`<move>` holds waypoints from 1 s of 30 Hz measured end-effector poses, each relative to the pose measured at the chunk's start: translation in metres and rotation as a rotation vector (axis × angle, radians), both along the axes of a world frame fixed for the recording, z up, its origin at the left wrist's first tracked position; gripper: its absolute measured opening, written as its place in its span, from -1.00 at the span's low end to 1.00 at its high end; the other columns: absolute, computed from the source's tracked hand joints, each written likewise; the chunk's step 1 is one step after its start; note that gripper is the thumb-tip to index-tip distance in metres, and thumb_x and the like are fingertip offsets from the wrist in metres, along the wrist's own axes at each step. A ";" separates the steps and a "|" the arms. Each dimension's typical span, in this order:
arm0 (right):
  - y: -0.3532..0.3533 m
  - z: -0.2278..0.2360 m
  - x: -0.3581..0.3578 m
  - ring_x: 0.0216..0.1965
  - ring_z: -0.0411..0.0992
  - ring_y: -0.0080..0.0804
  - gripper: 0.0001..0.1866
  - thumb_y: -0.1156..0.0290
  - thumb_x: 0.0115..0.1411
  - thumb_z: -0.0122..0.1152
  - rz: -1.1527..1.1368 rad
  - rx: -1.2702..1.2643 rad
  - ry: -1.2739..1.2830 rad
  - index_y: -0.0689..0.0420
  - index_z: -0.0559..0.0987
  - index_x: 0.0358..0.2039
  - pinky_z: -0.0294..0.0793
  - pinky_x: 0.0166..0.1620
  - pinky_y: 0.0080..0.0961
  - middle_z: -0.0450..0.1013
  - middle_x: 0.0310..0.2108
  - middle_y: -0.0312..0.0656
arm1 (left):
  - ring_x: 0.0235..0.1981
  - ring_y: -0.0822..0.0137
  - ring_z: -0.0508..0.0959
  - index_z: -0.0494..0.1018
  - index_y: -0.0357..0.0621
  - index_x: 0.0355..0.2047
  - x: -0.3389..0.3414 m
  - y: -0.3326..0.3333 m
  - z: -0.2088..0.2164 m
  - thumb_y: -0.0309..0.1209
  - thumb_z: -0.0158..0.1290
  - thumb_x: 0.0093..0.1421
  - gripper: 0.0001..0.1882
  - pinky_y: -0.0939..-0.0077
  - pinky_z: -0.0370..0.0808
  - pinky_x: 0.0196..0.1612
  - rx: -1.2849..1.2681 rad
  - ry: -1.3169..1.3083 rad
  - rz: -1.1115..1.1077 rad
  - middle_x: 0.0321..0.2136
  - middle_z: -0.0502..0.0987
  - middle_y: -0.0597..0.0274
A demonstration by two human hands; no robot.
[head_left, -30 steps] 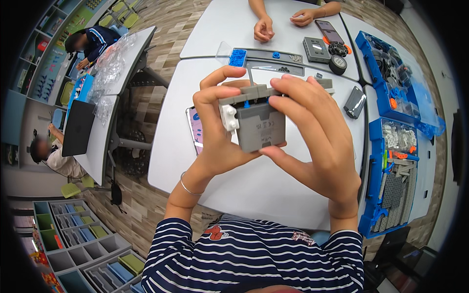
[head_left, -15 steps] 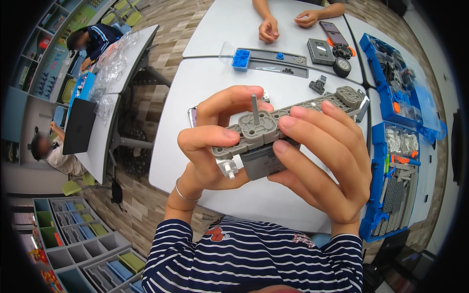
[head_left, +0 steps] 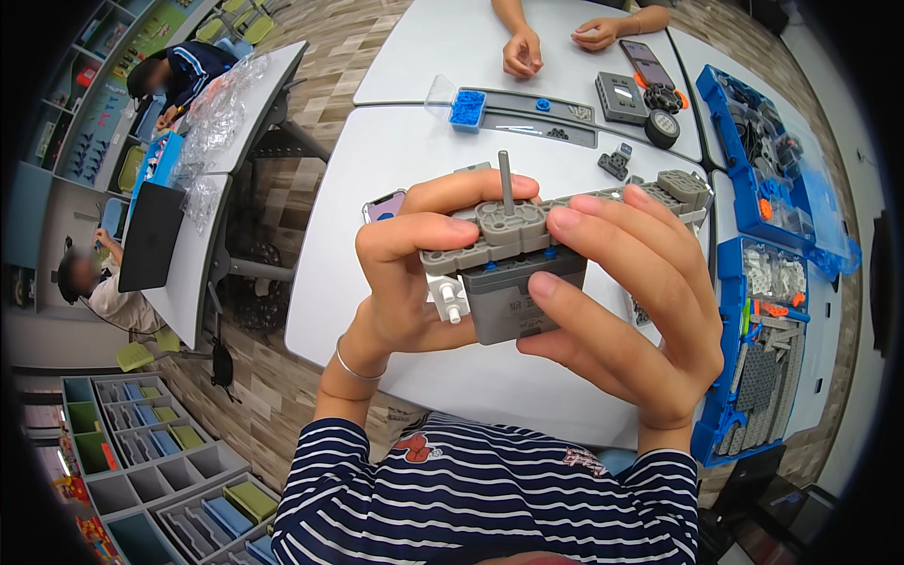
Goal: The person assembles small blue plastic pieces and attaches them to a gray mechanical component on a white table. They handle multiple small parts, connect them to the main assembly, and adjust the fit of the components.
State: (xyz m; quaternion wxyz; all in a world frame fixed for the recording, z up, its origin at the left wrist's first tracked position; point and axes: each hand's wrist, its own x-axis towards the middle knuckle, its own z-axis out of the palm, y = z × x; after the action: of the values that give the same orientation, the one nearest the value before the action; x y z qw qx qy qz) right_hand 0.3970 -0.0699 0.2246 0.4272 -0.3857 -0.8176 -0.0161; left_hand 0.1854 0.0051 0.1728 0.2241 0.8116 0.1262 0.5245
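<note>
Both hands hold a grey construction-kit assembly above the white table (head_left: 339, 273). My left hand (head_left: 386, 254) is closed on its left end, index finger on top of the grey beam (head_left: 452, 260). My right hand (head_left: 659, 320) grips the middle from the right, with fingertips on the beam and on the dark grey motor-like block (head_left: 499, 306) beneath it. A metal shaft (head_left: 506, 179) stands upright out of a rounded grey plate (head_left: 508, 224). Blue pins (head_left: 551, 253) show between beam and block. A white connector (head_left: 446, 297) sticks out beside my left palm. The fingers hide part of the assembly.
Beyond lie a blue bin of small pins (head_left: 467, 111), a grey parts tray (head_left: 537, 128), a grey control box (head_left: 620, 98), a wheel (head_left: 661, 128) and a phone (head_left: 383, 207). Blue parts cases (head_left: 713, 414) stand right. Another person's hands (head_left: 521, 55) rest across the table.
The assembly has tilted in my hands, so the dark block's front and the blue pins show more. Both hands have shifted slightly right with it, and more of the phone shows.
</note>
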 end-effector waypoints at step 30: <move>0.000 0.006 0.009 0.14 0.58 0.05 -0.39 -0.06 0.02 0.52 0.117 -0.031 -0.047 0.02 0.67 0.02 0.59 0.21 0.04 0.56 0.13 0.00 | 0.07 -0.03 0.65 0.22 -0.08 0.17 -0.008 0.008 0.002 -0.31 0.64 -0.13 -0.03 0.18 0.67 0.10 0.005 -0.063 -0.144 0.10 0.53 -0.32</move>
State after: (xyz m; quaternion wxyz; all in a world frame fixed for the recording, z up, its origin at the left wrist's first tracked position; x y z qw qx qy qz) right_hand 0.4059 -0.0695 0.2304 0.4022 -0.3435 -0.8486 0.0122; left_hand 0.1772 0.0135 0.1748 0.2634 0.8022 0.0591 0.5325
